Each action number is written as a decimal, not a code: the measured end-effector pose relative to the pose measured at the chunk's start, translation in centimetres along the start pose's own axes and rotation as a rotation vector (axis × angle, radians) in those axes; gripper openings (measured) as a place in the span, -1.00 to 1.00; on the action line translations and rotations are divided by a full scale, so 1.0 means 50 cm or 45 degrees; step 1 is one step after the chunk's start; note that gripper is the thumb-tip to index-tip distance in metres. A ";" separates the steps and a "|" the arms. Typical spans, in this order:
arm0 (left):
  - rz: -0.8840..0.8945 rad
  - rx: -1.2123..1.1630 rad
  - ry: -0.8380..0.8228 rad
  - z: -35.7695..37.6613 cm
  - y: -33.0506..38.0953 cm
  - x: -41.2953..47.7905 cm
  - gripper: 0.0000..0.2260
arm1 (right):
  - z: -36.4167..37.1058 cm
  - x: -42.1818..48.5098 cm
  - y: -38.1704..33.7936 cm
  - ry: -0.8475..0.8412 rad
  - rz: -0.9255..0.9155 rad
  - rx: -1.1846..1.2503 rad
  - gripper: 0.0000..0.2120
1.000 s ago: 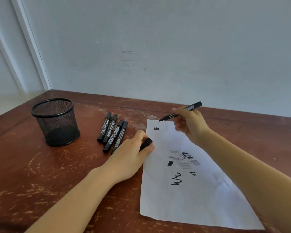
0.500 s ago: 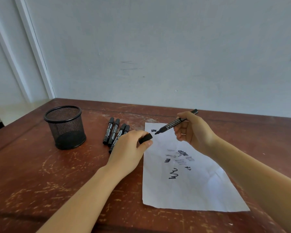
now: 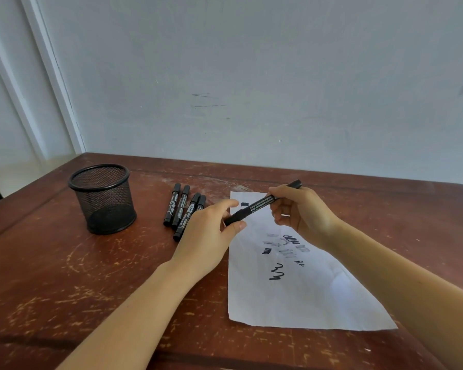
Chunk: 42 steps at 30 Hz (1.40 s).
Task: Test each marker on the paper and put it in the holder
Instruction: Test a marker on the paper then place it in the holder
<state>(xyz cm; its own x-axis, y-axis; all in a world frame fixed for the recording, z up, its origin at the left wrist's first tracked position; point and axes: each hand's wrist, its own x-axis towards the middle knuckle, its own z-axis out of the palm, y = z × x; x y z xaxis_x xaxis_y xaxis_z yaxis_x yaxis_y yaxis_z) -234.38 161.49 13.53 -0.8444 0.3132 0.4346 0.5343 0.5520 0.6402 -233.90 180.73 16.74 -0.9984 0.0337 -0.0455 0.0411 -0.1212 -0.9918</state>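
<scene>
My right hand (image 3: 302,214) grips a black marker (image 3: 262,202) by its barrel, slanted down to the left above the paper. My left hand (image 3: 209,236) pinches the marker's cap (image 3: 233,218) at the marker's tip end, so cap and marker meet. The white paper (image 3: 300,289) lies on the table with several black scribbles in its upper half. Several capped black markers (image 3: 183,206) lie side by side to the left of the paper. The black mesh holder (image 3: 102,198) stands upright at the left, and I see no marker in it.
The worn brown wooden table (image 3: 64,276) runs up to a pale wall at the back. A white door frame (image 3: 51,76) stands at the left behind the table's corner. The table's right edge shows at the far right.
The marker's tip has come down to the cap in my left hand; before, cap and marker were apart. The view has pulled back and tilted up.
</scene>
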 end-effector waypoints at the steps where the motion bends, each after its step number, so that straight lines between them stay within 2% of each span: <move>1: -0.022 -0.007 0.013 0.000 0.000 0.000 -0.64 | 0.000 0.001 0.000 -0.002 -0.008 -0.001 -0.86; 6: -0.016 -0.004 0.053 -0.003 0.002 0.000 -0.79 | -0.004 0.001 -0.007 -0.012 -0.011 -0.029 -0.89; 10: 0.018 -0.038 0.066 -0.012 0.011 -0.004 -0.82 | -0.009 0.000 -0.007 -0.027 0.003 -0.042 -0.90; 24: 0.124 0.137 0.056 -0.037 0.031 0.004 -0.82 | 0.001 -0.008 -0.018 -0.108 0.043 0.096 -0.89; 29: 0.087 0.072 0.039 -0.049 0.032 0.002 -0.82 | 0.010 -0.008 -0.019 -0.120 0.018 0.065 -0.86; 32: 0.052 -0.073 -0.019 -0.051 0.037 0.001 -0.83 | 0.000 -0.013 -0.020 -0.159 0.040 0.081 -0.89; 34: 0.022 -0.174 -0.085 -0.050 0.042 0.004 -0.83 | -0.013 -0.015 -0.025 -0.188 0.050 0.120 -0.83; 36: -0.043 -0.255 -0.090 -0.058 0.041 0.010 -0.87 | -0.024 -0.016 -0.030 -0.207 0.014 -0.002 -0.89; 40: -0.234 -0.433 -0.007 -0.092 0.032 0.015 -0.92 | -0.005 -0.016 -0.045 -0.260 -0.110 -0.597 -0.97; 42: -0.287 -0.476 0.065 -0.117 0.030 0.015 -0.94 | 0.036 -0.013 -0.058 -0.307 -0.204 -0.857 -0.88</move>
<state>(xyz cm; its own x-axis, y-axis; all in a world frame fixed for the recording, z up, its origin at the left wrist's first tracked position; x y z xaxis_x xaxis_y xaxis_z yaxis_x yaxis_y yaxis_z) -234.01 158.05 18.51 -0.9436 0.1730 0.2823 0.3220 0.2813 0.9040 -233.45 179.29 19.86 -0.9719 -0.2285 0.0568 -0.1683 0.5051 -0.8465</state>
